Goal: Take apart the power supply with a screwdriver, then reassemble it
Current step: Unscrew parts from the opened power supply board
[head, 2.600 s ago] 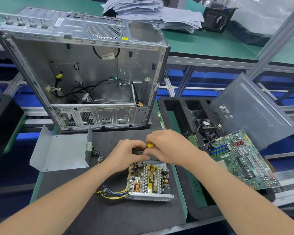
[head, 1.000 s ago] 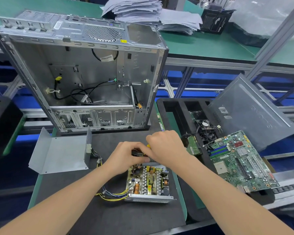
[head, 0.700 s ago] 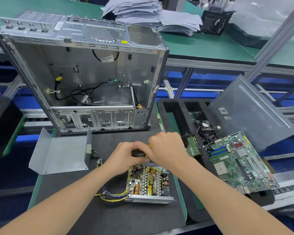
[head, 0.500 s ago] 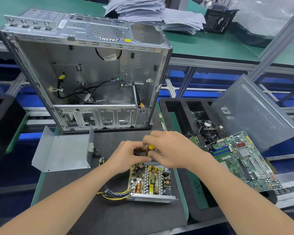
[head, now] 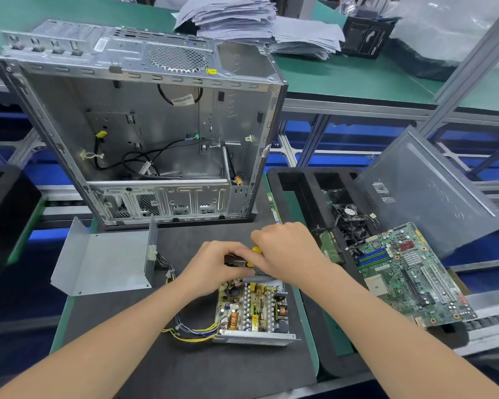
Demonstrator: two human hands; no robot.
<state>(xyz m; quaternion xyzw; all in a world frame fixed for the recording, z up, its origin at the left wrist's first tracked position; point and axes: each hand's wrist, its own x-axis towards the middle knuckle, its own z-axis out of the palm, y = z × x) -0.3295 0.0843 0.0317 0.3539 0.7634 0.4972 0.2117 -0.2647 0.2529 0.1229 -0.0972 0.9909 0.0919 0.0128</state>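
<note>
Right hand (head: pixel 288 251) curls over the screwdriver (head: pixel 255 250) and left hand (head: pixel 213 266) pinches its black grip, both at the 12 o'clock edge of the supply (head: pixel 254 312). Forearms converge from 7 and 5. Open mat (head: pixel 185 370) lies at 6, cover (head: pixel 104 257) at 9, case (head: pixel 144 125) at 12.

Screwdriver (head: pixel 255 250) mostly covered. Only yellow and black bits of the handle show between left hand (head: pixel 213 269) and right hand (head: pixel 288 251), which curls over it. Shaft and tip hidden. Left fingers curl under; can't tell what they grip. Far edge of power supply (head: pixel 254 312) is behind both hands. Both forearms cut off at bottom edge. Black foam block (head: pixel 3 214) cut at left edge, paper stack (head: pixel 242 21) at top edge, clear bag (head: pixel 458 27) at upper right corner. Yellow sticker (head: pixel 212 71) on case (head: pixel 236 105) too small to read.
</note>
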